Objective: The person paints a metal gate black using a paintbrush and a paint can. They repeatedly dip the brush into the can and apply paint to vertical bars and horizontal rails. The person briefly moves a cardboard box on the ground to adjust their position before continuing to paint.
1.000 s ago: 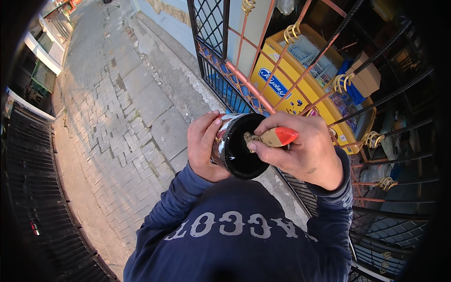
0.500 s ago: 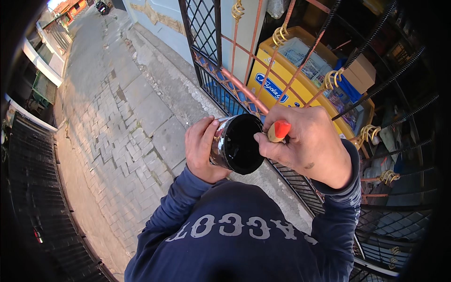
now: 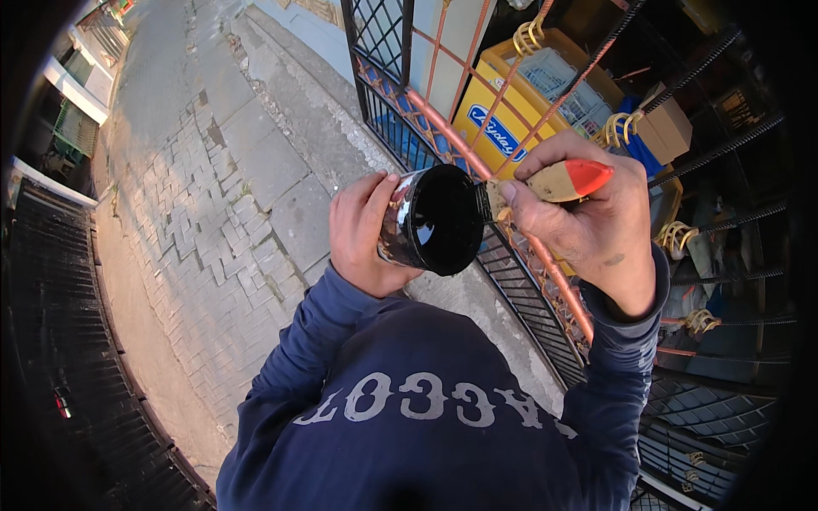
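Head view: left hand [image 3: 362, 238] grips black-rimmed can [image 3: 400, 223]; right hand [image 3: 592, 223] pinches brush [image 3: 558, 182]

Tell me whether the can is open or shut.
Open: the can in the left hand shows no lid, and its dark inside is visible.

The shirt [image 3: 409, 477] is dark blue. Its left sleeve [image 3: 298, 328] is long and sits behind the left fingers [image 3: 377, 206]. Its right sleeve [image 3: 615, 375] sits behind the right fingers [image 3: 545, 152] and has pale gray marks near the cuff. Farther back from the fingers, big light gray letters [image 3: 417, 400] make a row. The left hand [image 3: 360, 243] and right hand [image 3: 592, 230] are bare. Behind the right fingers is a small dark spot [image 3: 613, 259].
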Available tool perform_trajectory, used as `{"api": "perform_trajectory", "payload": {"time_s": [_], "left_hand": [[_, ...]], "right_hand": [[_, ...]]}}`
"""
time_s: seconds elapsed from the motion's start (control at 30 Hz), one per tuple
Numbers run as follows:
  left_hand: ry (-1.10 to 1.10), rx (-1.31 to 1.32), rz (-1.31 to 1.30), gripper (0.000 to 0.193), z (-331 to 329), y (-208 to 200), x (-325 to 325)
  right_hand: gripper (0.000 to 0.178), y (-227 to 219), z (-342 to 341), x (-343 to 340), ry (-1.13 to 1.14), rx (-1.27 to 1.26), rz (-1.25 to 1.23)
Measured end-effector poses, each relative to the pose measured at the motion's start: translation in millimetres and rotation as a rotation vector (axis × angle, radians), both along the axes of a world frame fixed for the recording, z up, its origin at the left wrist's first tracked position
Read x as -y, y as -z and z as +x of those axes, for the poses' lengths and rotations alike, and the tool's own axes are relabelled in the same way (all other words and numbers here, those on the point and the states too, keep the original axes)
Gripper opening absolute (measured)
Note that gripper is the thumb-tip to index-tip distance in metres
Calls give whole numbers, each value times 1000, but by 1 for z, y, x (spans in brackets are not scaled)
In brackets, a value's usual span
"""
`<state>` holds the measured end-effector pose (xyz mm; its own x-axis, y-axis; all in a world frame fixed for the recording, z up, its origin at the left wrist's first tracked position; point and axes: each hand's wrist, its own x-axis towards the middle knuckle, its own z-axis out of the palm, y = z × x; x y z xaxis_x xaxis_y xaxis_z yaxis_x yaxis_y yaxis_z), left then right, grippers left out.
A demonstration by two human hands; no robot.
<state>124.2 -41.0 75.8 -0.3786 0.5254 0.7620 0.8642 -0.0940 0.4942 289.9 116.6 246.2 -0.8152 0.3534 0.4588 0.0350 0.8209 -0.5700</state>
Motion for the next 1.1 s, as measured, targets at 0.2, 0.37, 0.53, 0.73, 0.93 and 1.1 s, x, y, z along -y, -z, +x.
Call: {"api": "perform_trajectory", "payload": {"time_s": [0.2,0.37,0.53,0.73,0.93,1.1], "left_hand": [[-24,29,-52,98,-8,11,7],[-42,60,-82,97,-8,18,13],[-76,72,-96,99,-6,21,14],[-13,65,-111,98,-10,23,3],[44,78,-134,98,-17,19,-15],[149,66,-113,101,-27,16,-35]], "right_hand": [[17,14,-13,-21,-458,178,-50],[16,18,-15,-34,-516,333,-116],[16,19,-15,-37,-427,276,-227],[14,27,-6,-41,-472,272,-196],[13,13,13,-41,-214,190,-306],[13,30,15,-40,-236,165,-246]]}}
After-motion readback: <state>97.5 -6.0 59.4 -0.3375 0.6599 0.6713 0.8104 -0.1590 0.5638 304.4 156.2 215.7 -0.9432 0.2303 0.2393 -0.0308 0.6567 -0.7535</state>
